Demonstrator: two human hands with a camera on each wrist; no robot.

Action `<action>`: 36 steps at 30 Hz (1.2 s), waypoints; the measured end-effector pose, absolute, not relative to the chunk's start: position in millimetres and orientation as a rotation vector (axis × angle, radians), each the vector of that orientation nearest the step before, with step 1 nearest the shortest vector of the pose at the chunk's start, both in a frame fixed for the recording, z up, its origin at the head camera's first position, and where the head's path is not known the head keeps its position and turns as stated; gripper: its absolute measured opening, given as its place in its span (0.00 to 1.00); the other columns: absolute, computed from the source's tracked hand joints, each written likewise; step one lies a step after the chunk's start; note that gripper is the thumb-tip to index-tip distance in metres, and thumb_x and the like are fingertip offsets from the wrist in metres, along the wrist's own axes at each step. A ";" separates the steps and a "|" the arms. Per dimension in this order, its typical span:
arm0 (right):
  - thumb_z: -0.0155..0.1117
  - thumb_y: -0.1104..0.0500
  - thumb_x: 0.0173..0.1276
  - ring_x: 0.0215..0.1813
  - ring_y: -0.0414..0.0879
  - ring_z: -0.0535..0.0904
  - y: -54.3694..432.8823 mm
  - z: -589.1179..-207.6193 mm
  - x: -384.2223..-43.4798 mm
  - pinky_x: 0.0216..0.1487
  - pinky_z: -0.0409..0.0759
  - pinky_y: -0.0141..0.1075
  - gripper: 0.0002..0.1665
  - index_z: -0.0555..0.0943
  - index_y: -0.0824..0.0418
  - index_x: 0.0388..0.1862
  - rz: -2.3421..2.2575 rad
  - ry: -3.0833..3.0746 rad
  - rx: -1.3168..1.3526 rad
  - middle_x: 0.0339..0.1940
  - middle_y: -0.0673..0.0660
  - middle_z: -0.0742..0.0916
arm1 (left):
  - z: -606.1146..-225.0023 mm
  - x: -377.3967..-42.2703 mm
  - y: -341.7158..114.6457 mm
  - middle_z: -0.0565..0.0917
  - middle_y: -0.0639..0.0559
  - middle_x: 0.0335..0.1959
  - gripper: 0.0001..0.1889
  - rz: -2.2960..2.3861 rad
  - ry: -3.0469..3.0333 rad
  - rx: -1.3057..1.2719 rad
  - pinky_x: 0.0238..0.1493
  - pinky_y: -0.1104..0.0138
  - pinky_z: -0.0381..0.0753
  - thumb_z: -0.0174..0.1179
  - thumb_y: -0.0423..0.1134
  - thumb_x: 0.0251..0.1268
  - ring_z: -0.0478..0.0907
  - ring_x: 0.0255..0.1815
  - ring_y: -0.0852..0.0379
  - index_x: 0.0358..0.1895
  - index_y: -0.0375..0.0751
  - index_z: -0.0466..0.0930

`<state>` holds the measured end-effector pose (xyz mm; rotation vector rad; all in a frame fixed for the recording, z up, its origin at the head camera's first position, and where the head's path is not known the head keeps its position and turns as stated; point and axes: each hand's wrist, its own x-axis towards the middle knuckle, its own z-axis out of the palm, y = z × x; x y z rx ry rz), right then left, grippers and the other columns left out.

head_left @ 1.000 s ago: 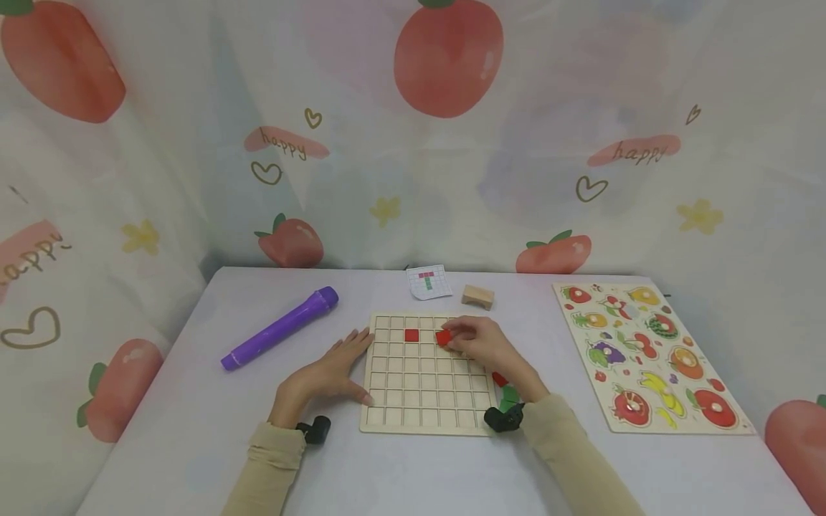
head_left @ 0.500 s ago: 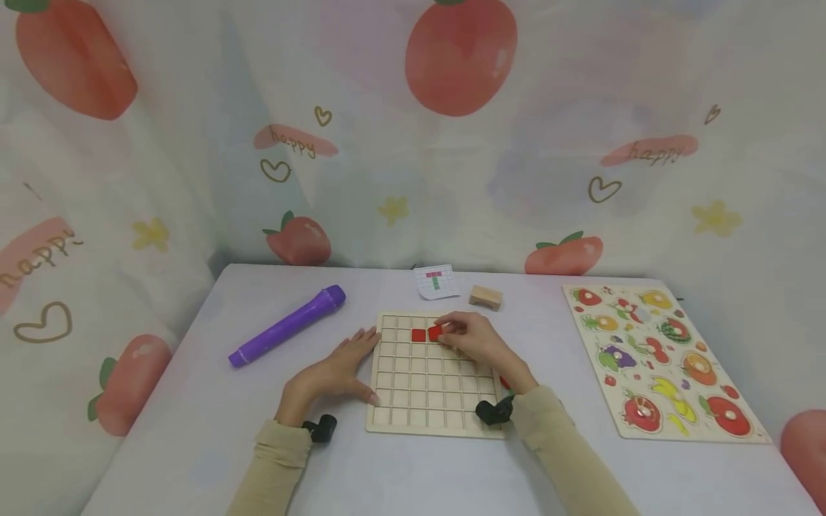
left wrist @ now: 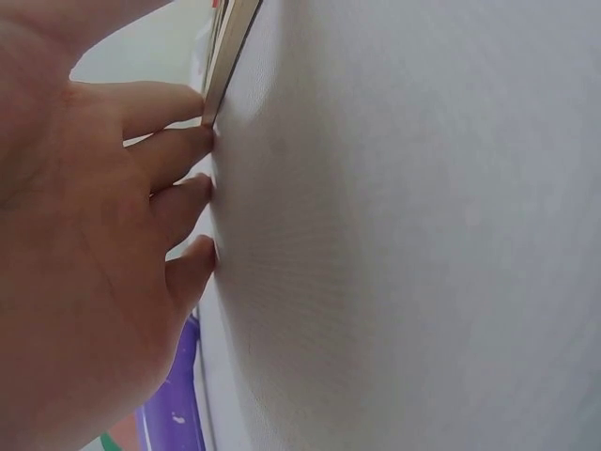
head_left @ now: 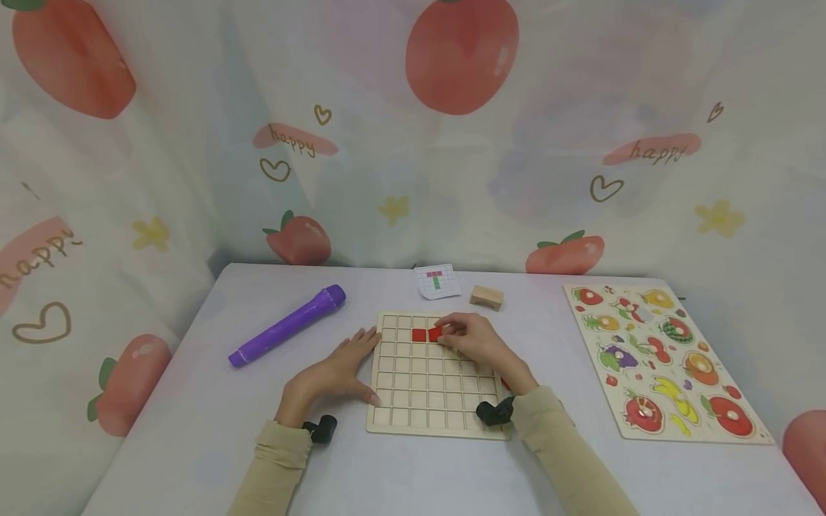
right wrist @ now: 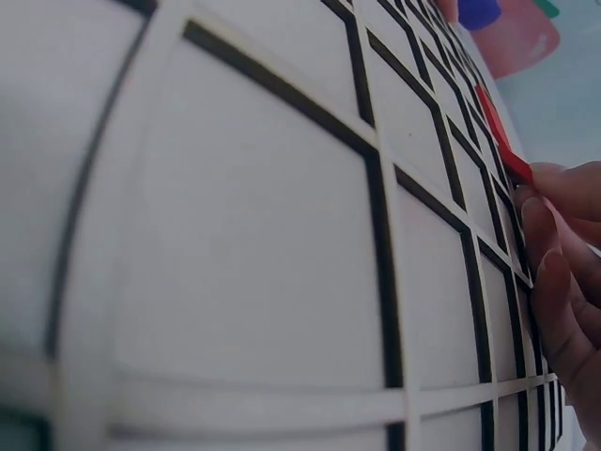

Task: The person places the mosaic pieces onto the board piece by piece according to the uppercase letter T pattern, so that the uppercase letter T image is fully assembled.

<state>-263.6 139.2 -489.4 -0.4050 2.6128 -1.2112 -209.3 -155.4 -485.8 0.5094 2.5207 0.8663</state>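
Right hand (head_left: 476, 340) tightly pinching a red square tile (head_left: 434, 335), twelve o'clock on wooden grid board (head_left: 427, 382), left hand (head_left: 330, 374) spread against its nine o'clock edge, palm (left wrist: 84, 244) shown only by left wrist view

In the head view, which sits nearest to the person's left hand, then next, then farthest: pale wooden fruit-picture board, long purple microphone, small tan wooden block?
1. Long purple microphone, left of the left hand.
2. Small tan wooden block, to its right and farther back.
3. Pale wooden fruit-picture board, far right.
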 end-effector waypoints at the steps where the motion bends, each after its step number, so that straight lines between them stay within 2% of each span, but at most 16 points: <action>1: 0.70 0.59 0.70 0.40 0.43 0.82 139.1 -490.2 -264.0 0.42 0.81 0.33 0.16 0.87 0.59 0.55 -1.213 2.612 -0.404 0.39 0.53 0.89 | -486.0 -209.5 -155.4 0.45 0.44 0.86 0.64 0.866 2.520 0.507 0.87 0.49 0.36 0.82 0.48 0.45 0.36 0.87 0.43 0.83 0.38 0.48; 7: 0.70 0.60 0.70 0.36 0.41 0.81 138.7 -492.8 -265.4 0.38 0.79 0.32 0.16 0.87 0.61 0.54 -1.208 2.623 -0.439 0.37 0.53 0.88 | -487.8 -210.8 -154.9 0.46 0.45 0.86 0.64 0.852 2.523 0.496 0.87 0.49 0.36 0.83 0.48 0.45 0.36 0.87 0.44 0.84 0.39 0.48; 17: 0.70 0.60 0.69 0.35 0.42 0.77 136.9 -490.8 -264.0 0.39 0.76 0.33 0.16 0.87 0.62 0.55 -1.152 2.646 -0.408 0.34 0.52 0.87 | -484.1 -210.8 -153.7 0.46 0.45 0.86 0.64 0.850 2.521 0.501 0.87 0.51 0.35 0.82 0.49 0.46 0.36 0.87 0.45 0.84 0.39 0.49; 23: 0.69 0.61 0.70 0.39 0.43 0.80 139.9 -488.9 -260.2 0.43 0.79 0.34 0.17 0.86 0.61 0.57 -1.204 2.627 -0.400 0.38 0.53 0.88 | -485.0 -210.6 -153.6 0.46 0.44 0.86 0.63 0.854 2.523 0.505 0.87 0.50 0.36 0.82 0.49 0.46 0.36 0.87 0.44 0.83 0.38 0.49; 29: 0.68 0.62 0.70 0.38 0.44 0.82 151.9 -487.2 -252.0 0.40 0.81 0.34 0.17 0.86 0.60 0.57 -1.297 2.600 -0.357 0.39 0.54 0.89 | -488.7 -210.9 -153.7 0.45 0.46 0.86 0.63 0.852 2.524 0.500 0.87 0.50 0.36 0.82 0.48 0.46 0.36 0.87 0.45 0.84 0.40 0.49; 36: 0.68 0.61 0.71 0.42 0.44 0.84 169.1 -484.5 -240.4 0.48 0.83 0.34 0.15 0.87 0.59 0.55 -1.285 2.632 -0.326 0.40 0.53 0.89 | -485.3 -210.1 -155.3 0.45 0.45 0.86 0.63 0.849 2.512 0.513 0.87 0.48 0.37 0.81 0.49 0.47 0.36 0.87 0.43 0.84 0.39 0.48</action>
